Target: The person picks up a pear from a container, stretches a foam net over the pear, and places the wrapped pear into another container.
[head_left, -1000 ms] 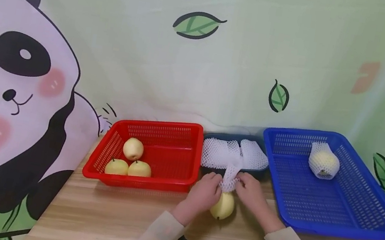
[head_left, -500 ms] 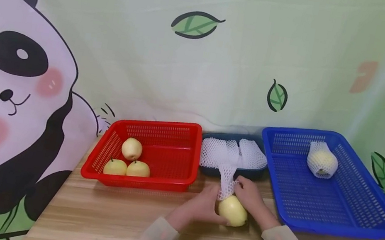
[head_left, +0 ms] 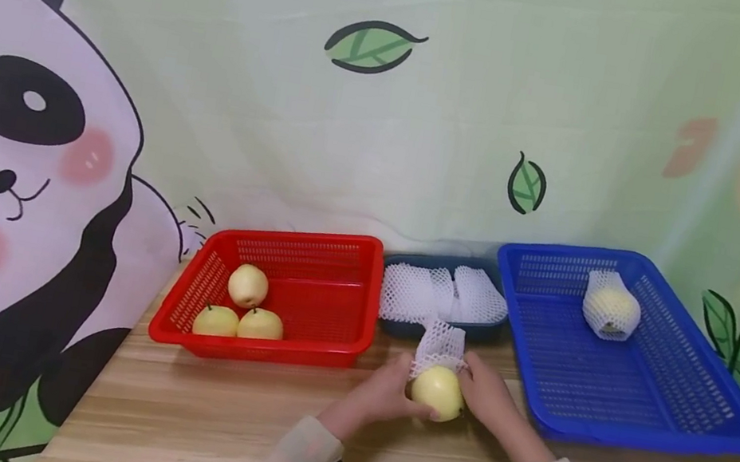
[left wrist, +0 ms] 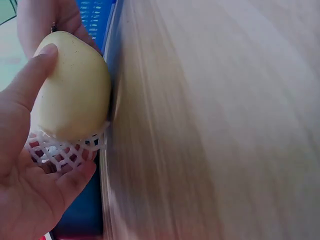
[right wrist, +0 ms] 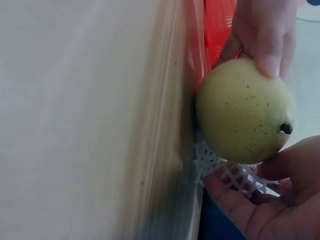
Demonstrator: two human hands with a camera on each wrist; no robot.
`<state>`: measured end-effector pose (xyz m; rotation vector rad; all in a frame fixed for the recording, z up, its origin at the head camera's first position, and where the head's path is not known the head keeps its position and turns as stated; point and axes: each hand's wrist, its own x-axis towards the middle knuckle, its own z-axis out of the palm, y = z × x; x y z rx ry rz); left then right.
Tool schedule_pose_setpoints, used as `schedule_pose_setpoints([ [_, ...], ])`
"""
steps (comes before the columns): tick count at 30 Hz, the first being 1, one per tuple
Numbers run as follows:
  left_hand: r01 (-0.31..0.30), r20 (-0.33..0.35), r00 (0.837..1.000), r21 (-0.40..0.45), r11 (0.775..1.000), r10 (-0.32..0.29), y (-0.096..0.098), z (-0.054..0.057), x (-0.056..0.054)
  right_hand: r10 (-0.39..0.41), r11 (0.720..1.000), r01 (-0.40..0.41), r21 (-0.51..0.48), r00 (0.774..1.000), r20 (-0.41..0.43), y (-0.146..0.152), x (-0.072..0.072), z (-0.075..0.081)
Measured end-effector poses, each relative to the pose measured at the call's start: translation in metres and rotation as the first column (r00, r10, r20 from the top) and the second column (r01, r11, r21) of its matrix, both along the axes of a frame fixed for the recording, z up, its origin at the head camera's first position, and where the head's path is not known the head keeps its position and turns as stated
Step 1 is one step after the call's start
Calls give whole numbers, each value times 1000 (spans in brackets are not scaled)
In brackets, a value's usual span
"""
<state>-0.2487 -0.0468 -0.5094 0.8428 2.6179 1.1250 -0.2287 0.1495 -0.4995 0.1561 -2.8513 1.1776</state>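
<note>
A pale yellow pear [head_left: 437,393] is between my two hands over the front of the table, its stem end to the right. My left hand [head_left: 384,391] grips it, thumb across the skin in the left wrist view and fingers behind at the net. A white foam net sleeve [head_left: 441,342] covers the pear's far end, its open mouth stretched around that end. My right hand [head_left: 490,391] pinches the net's edge [right wrist: 240,177], with its thumb right at the pear. Much of the net lies hidden behind the pear in both wrist views.
On the left, a red basket [head_left: 264,351] holds three bare pears [head_left: 248,286]. A dark blue tray [head_left: 391,328] with several foam nets [head_left: 414,293] stands behind my hands. On the right, a blue basket [head_left: 614,387] contains one netted pear [head_left: 611,311].
My left hand has moved from the net onto the pear. The pear has been lifted and turned toward the net, and the net's mouth has opened around its far end.
</note>
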Motion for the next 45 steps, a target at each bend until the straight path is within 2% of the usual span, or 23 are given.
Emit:
schedule_pose_setpoints([
  [3,-13,42,999,-4,1000,13,-3,1,-1,3,1000,-3,-12,1000,-14,0,9,2],
  [5,-18,61,998,-12,1000,19,-5,2,-2,22,998,-21,-53,1000,20,-1,13,3],
  [10,15,44,999,-17,1000,-14,-7,3,-3,143,989,-137,-62,986,89,-6,21,7],
  [14,25,47,999,-17,1000,-25,-9,6,-3,200,980,-200,-13,979,42,-10,23,4],
  [18,37,51,998,-39,999,-35,-11,11,-3,194,981,-193,26,980,-47,-11,21,-1],
  [22,-14,39,999,-77,997,17,-11,13,-4,190,982,-189,25,971,-146,-8,19,-2],
  [26,-76,-37,997,-68,995,74,-7,12,-3,126,991,-135,-25,967,-221,-10,15,0],
  [29,-98,-45,994,-50,994,95,-1,14,1,38,999,-43,-19,973,-226,-13,14,0],
  [32,-57,-17,998,-40,998,56,4,21,6,-36,998,48,46,975,-218,-16,13,2],
  [35,-4,-16,1000,-33,999,4,9,27,10,-75,990,101,97,968,-239,-20,11,3],
  [39,5,-47,999,-46,999,-7,12,27,10,-78,987,113,114,958,-274,-28,7,2],
  [42,4,-35,999,-54,999,-5,10,25,9,-80,986,118,117,955,-287,-31,5,-1],
  [45,15,-17,1000,-55,998,-16,6,23,8,-81,987,115,115,961,-266,-31,6,-1],
])
